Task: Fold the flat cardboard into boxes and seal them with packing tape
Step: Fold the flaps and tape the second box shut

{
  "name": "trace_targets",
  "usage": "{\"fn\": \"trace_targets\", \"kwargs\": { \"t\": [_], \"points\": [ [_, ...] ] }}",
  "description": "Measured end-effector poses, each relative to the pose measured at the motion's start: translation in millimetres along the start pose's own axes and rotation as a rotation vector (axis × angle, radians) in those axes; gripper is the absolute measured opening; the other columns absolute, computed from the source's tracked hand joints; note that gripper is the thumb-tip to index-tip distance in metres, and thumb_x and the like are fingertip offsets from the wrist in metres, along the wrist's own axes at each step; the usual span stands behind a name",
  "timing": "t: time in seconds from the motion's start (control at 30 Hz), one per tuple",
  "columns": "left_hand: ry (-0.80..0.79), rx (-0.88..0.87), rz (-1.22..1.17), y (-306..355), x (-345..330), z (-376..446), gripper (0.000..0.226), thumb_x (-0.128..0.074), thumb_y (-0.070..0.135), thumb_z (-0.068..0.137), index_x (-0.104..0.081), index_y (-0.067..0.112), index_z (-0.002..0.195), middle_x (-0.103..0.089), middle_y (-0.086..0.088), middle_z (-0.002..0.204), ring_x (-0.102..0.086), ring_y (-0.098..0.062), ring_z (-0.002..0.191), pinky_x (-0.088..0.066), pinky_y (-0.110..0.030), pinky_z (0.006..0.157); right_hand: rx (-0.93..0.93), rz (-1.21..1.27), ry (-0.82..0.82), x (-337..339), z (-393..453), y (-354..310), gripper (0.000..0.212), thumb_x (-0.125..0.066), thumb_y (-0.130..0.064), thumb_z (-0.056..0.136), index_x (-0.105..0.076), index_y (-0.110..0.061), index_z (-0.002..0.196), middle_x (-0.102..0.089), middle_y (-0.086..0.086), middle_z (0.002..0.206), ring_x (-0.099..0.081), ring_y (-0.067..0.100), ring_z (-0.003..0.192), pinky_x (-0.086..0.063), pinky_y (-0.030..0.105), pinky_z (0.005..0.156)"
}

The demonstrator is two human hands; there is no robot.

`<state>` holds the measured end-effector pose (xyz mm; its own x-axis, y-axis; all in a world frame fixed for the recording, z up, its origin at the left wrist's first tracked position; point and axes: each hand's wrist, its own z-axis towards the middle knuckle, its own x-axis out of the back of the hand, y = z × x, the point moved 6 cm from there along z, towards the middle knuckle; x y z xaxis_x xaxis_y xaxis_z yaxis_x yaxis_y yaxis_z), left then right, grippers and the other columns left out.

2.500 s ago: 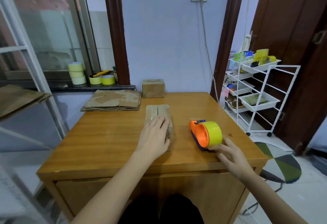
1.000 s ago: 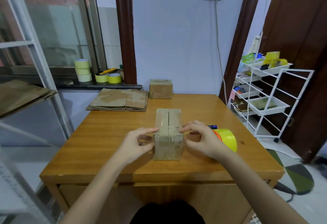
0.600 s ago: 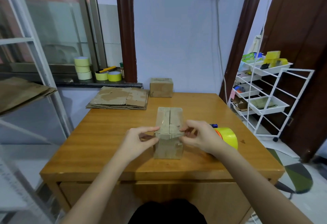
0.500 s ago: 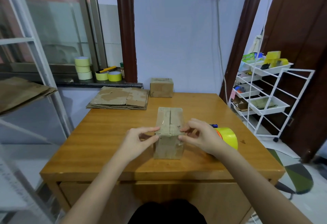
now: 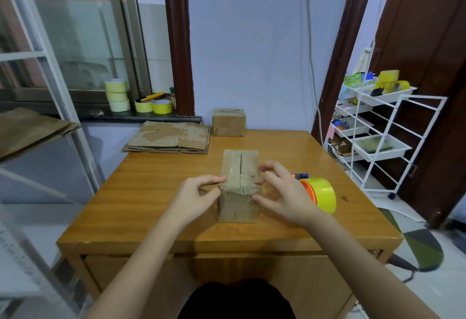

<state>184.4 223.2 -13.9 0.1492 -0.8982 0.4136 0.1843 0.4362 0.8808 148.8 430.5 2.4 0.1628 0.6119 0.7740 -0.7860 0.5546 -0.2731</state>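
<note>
Box (image 5: 239, 187) sits upright in the middle of the wooden table (image 5: 141, 192), a little toward the near edge, with its long axis running near to far, straight away from the person. The seam between the two top flaps runs along that same line, and a strip of clear tape seems to lie over it and down the near face, though the glare makes its edges hard to trace. The left hand (image 5: 195, 199) is at the box's left near corner, its thumb and forefinger meeting in a pinch on the top edge; the right hand (image 5: 283, 195) mirrors it at the right near corner, with curled fingers touching the top edge and the thumb against the right wall lower down. So the hands are apart, with the box between them, each in light contact rather than clamped hard. Both are equally near the box, one per side, which suits pressing the tape ends flat or turning the box about its long axis. The tape dispenser (image 5: 318, 194) lies just right of the right hand, so that hand is the nearer one to it. The stack of flat cardboard (image 5: 169, 137) lies at the far left corner and a finished small box (image 5: 229, 122) stands far centre, both well apart from the hands.
</note>
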Motion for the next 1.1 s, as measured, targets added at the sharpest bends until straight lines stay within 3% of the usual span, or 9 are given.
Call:
{"fn": "trace_targets", "kwargs": {
  "t": [0.1, 0.2, 0.3, 0.43, 0.53, 0.63, 0.87, 1.0, 1.1],
  "points": [
    [0.019, -0.009, 0.023, 7.3, -1.9, -0.7, 0.01, -0.063, 0.036, 0.087, -0.07, 0.037, 0.094, -0.069, 0.011, 0.106, -0.064, -0.008, 0.091, -0.057, -0.04, 0.08, 0.041, -0.047, 0.025, -2.0, 2.0, -6.1, 0.034, -0.059, -0.046, 0.08, -0.058, -0.015, 0.095, -0.051, 0.0, 0.123, -0.052, 0.014, 0.112, -0.052, 0.033, 0.084],
    [0.067, -0.02, 0.115, 11.9, -2.6, -2.8, 0.012, -0.068, 0.044, 0.081, -0.069, 0.037, 0.091, -0.067, 0.016, 0.103, -0.064, -0.006, 0.085, -0.057, -0.039, 0.079, 0.049, -0.056, -0.033, -3.8, -0.5, -4.8, 0.041, -0.061, -0.052, 0.08, -0.058, -0.016, 0.101, -0.052, -0.002, 0.126, -0.048, 0.011, 0.114, -0.048, 0.028, 0.087],
    [0.073, -0.032, 0.162, 14.6, -3.1, -5.4, 0.02, -0.068, 0.044, 0.082, -0.068, 0.036, 0.1, -0.064, 0.012, 0.112, -0.066, -0.007, 0.079, -0.057, -0.039, 0.079, 0.022, -0.034, -0.055, 2.3, -7.3, -1.7, 0.05, -0.055, -0.063, 0.081, -0.061, -0.022, 0.11, -0.052, -0.006, 0.132, -0.045, 0.008, 0.118, -0.043, 0.027, 0.092],
    [0.1, -0.166, 0.397, 19.4, -12.0, -12.3, 0.032, -0.056, 0.037, 0.091, -0.062, 0.022, 0.118, -0.063, 0.005, 0.12, -0.064, -0.012, 0.092, -0.054, -0.032, 0.081, -0.128, 0.011, 0.018, 6.8, -2.9, -3.5, 0.049, -0.041, -0.063, 0.085, -0.066, -0.022, 0.096, -0.059, -0.011, 0.123, -0.044, 0.005, 0.116, -0.041, 0.026, 0.091],
    [0.267, -0.341, 0.605, 22.1, -23.9, -20.7, 0.032, -0.051, 0.029, 0.092, -0.064, 0.005, 0.109, -0.069, -0.01, 0.103, -0.069, -0.023, 0.084, -0.054, -0.033, 0.067, -0.134, -0.041, 0.067, -1.0, 2.3, -9.2, 0.034, -0.056, -0.05, 0.087, -0.061, -0.017, 0.092, -0.06, -0.008, 0.114, -0.05, 0.011, 0.105, -0.046, 0.028, 0.08],
    [0.322, -0.372, 0.617, 18.4, -32.5, -22.2, 0.029, -0.052, 0.023, 0.089, -0.062, 0.0, 0.102, -0.067, -0.012, 0.091, -0.069, -0.023, 0.074, -0.054, -0.029, 0.059, -0.099, -0.034, 0.125, -8.8, -5.0, -8.9, 0.034, -0.052, -0.046, 0.09, -0.061, -0.014, 0.099, -0.058, -0.002, 0.121, -0.054, 0.015, 0.105, -0.049, 0.03, 0.08],
    [0.214, -0.322, 0.513, 7.9, -30.0, -26.1, 0.043, -0.033, 0.028, 0.098, -0.049, 0.008, 0.132, -0.058, -0.006, 0.121, -0.058, -0.017, 0.108, -0.046, -0.023, 0.087, -0.131, 0.16, 0.204, -15.3, -19.3, -10.8, 0.026, -0.054, -0.037, 0.087, -0.051, -0.026, 0.11, -0.051, -0.01, 0.132, -0.052, 0.008, 0.116, -0.044, 0.029, 0.094],
    [0.202, -0.246, 0.489, 16.1, -27.3, -22.6, 0.042, -0.047, 0.042, 0.095, -0.049, 0.014, 0.126, -0.053, 0.002, 0.13, -0.058, -0.012, 0.107, -0.044, -0.018, 0.082, -0.216, 0.092, 0.213, -10.8, -10.3, -16.6, 0.037, -0.067, -0.049, 0.08, -0.054, -0.019, 0.099, -0.051, -0.014, 0.122, -0.049, -0.001, 0.106, -0.045, 0.02, 0.081],
    [0.212, -0.213, 0.517, 22.1, -25.2, -15.4, 0.041, -0.052, 0.048, 0.091, -0.051, 0.013, 0.112, -0.056, 0.001, 0.126, -0.061, -0.014, 0.099, -0.048, -0.021, 0.077, -0.238, 0.068, 0.227, -11.0, -7.1, -16.5, 0.033, -0.069, -0.041, 0.083, -0.056, -0.014, 0.097, -0.046, -0.018, 0.115, -0.046, -0.006, 0.101, -0.041, 0.009, 0.074]
  ]
}}
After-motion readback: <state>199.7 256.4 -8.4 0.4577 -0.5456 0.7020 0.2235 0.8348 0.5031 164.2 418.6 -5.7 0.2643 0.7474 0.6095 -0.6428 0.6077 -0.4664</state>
